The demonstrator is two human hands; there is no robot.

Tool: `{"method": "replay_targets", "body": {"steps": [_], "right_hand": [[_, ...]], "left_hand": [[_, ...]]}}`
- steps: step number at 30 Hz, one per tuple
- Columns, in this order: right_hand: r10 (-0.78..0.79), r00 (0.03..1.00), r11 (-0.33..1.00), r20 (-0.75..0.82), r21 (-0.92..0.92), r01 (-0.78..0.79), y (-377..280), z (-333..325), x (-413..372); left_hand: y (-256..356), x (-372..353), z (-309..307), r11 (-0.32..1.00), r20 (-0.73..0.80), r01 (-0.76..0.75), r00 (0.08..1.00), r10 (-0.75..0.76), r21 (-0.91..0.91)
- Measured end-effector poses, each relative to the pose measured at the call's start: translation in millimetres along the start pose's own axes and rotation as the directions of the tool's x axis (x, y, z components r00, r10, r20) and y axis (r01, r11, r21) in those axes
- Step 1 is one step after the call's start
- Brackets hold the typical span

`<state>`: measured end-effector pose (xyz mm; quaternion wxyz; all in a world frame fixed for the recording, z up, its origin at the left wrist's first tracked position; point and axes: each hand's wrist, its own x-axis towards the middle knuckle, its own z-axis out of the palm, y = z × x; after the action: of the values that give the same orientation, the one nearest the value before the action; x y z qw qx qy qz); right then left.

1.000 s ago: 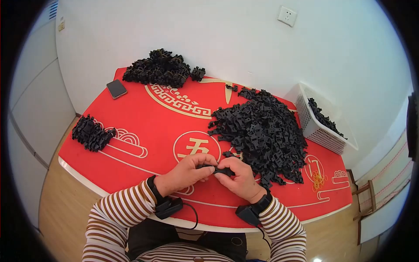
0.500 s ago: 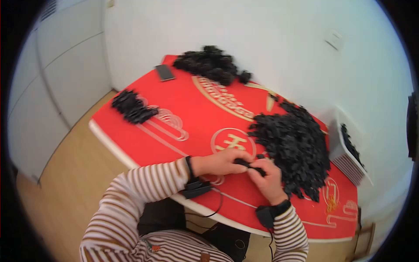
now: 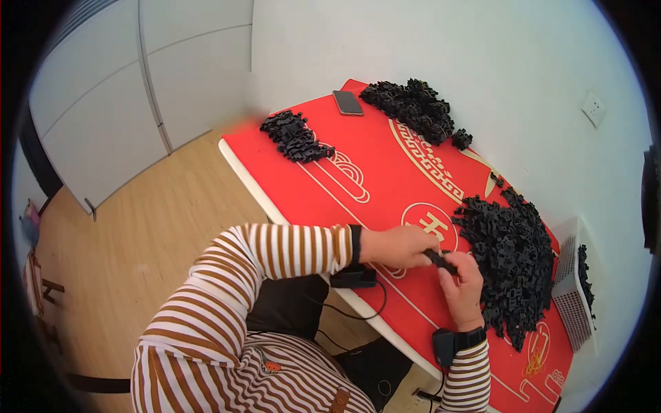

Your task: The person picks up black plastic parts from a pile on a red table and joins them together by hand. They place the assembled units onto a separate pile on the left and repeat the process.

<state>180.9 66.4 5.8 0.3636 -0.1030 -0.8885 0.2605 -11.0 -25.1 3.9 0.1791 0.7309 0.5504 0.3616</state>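
Observation:
My left hand [image 3: 403, 246] and my right hand [image 3: 463, 292] meet over the red tablecloth [image 3: 323, 199]. Between their fingertips is a short row of small black plastic pieces [image 3: 441, 261], gripped at both ends. My fingers partly cover it, so its exact shape is hard to make out. Close to the right hand lies a large heap of small black plastic pieces [image 3: 513, 265]. A smaller pile of similar pieces [image 3: 292, 138] sits near the table's left edge.
At the back, a bundled black pile [image 3: 413, 107] lies beside a phone [image 3: 348, 102]. A white perforated basket [image 3: 568, 303] holding black pieces stands at the right, near yellow rubber bands [image 3: 533, 363]. A black cable [image 3: 375, 313] hangs by the table's front edge.
The camera has turned left, so the table and hands appear farther right and more floor shows. Both hands still hold the black pieces together.

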Motion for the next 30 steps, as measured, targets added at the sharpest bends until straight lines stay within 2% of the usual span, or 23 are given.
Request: {"method": "replay_targets", "body": {"steps": [2, 4, 5, 6, 7, 8, 9, 10, 11, 14, 15, 16, 18, 21, 23, 25, 27, 29, 30], "right_hand": [[-0.012, 0.997, 1.000, -0.079, 0.006, 0.013, -1.7, -2.2, 1.3], [0.019, 0.988, 0.997, -0.152, 0.083, -0.006, 2.3, -4.9, -2.0], [0.022, 0.986, 0.996, -0.167, 0.085, -0.008, -0.4, -5.4, -1.7], [0.010, 0.988, 0.998, -0.153, 0.065, 0.000, -1.0, -5.1, -1.6], [-0.001, 0.991, 0.999, -0.137, 0.044, 0.007, -1.7, -4.9, -1.8], [-0.008, 0.993, 1.000, -0.118, 0.023, 0.011, -2.8, -4.8, -2.7], [-0.021, 0.993, 1.000, -0.118, 0.011, 0.023, -2.9, -4.6, -3.7], [-0.037, 0.993, 0.999, -0.116, -0.003, 0.037, -2.1, -4.4, -3.2], [-0.054, 0.992, 0.998, -0.114, -0.017, 0.053, -1.3, -3.8, -1.5], [-0.046, 0.990, 0.999, -0.133, 0.008, 0.047, -0.9, -4.8, 0.0], [-0.090, 0.988, 0.995, -0.129, -0.064, 0.082, -5.9, -9.9, 2.9], [-0.058, 0.987, 0.997, -0.148, -0.061, 0.049, -5.4, -13.1, 3.6], [0.014, 0.983, 0.998, -0.180, -0.052, -0.024, 1.8, -20.4, 2.3], [0.092, 0.980, 0.994, -0.176, -0.044, -0.102, 17.2, -29.3, 1.8], [0.115, 0.982, 0.989, -0.148, -0.081, -0.127, 24.8, -34.2, 0.6], [0.135, 0.981, 0.983, -0.139, -0.105, -0.150, 23.4, -37.0, 0.0], [0.153, 0.979, 0.980, -0.138, -0.105, -0.168, 18.3, -39.3, 0.6], [0.117, 0.975, 0.972, -0.191, -0.181, -0.152, 27.0, -45.3, -1.4], [0.097, 0.971, 0.964, -0.217, -0.221, -0.146, 32.0, -48.7, -2.3]], "left_hand": [[-20.9, -6.0, -13.2, 0.955, -0.146, -0.001, 0.988, 0.046, 0.295], [-42.3, -20.9, -49.8, 0.860, -0.384, -0.058, 0.878, 0.285, 0.507], [-47.3, -26.9, -74.2, 0.765, -0.380, 0.157, 0.917, 0.122, 0.625], [-59.4, -38.3, -97.4, 0.717, -0.455, 0.266, 0.887, 0.080, 0.645], [-73.0, -50.7, -119.1, 0.619, -0.531, 0.364, 0.841, 0.103, 0.696], [-91.6, -63.2, -139.9, 0.533, -0.586, 0.455, 0.804, 0.097, 0.713], [-110.2, -75.7, -155.9, 0.446, -0.665, 0.589, 0.747, 0.018, 0.674], [-104.7, -85.4, -165.6, 0.353, -0.717, 0.675, 0.697, -0.015, 0.648], [-110.3, -94.2, -172.7, 0.322, -0.780, 0.760, 0.618, -0.094, 0.564], [-133.2, -115.4, -193.4, 0.153, -0.810, 0.865, 0.502, -0.302, 0.479], [-129.5, -119.1, -191.7, 0.136, -0.805, 0.864, 0.502, -0.315, 0.485], [-125.2, -115.1, -186.1, 0.163, -0.840, 0.891, 0.454, -0.296, 0.424], [-115.1, -102.3, -171.3, 0.299, -0.820, 0.802, 0.564, -0.096, 0.516], [-97.9, -68.0, -142.6, 0.516, -0.625, 0.548, 0.780, -0.030, 0.658], [-70.0, -39.5, -108.6, 0.761, -0.442, 0.208, 0.889, 0.114, 0.614], [-40.9, -9.8, -65.7, 0.900, -0.285, 0.041, 0.954, 0.094, 0.434], [-32.5, 15.3, -20.0, 0.919, -0.187, -0.123, 0.961, 0.205, 0.376], [-8.0, 33.6, 7.5, 0.945, -0.017, -0.149, 0.987, 0.161, 0.292], [-8.2, 41.5, 21.0, 0.926, 0.013, -0.154, 0.987, 0.159, 0.344]]}}
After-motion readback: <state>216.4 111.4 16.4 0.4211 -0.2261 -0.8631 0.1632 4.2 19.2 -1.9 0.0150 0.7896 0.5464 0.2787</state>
